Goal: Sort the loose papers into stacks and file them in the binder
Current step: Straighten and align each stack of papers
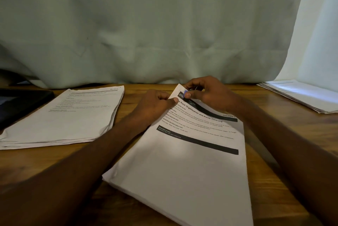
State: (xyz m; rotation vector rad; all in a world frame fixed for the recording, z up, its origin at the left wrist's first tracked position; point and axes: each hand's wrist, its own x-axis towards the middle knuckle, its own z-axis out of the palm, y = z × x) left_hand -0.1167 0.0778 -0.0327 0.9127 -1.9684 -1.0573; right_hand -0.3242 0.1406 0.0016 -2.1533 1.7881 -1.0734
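Center stack [192, 161] lies angled on wood table [274, 116]. L hand [153, 107] pinches its top-left corner; R hand [206, 92] pinches a small blue clip [186, 92] at that corner. 2nd stack [69, 116] left, 3rd stack [301, 94] far right. Dark binder [20, 101] at left edge.

Bare table [131, 96] between left stack [64, 116] and middle stack [182, 171] gives passage.

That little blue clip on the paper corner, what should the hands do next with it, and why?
Probably slide the blue clip fully onto the corner. The right hand pinches it at the middle stack's top corner, which the left hand holds steady.
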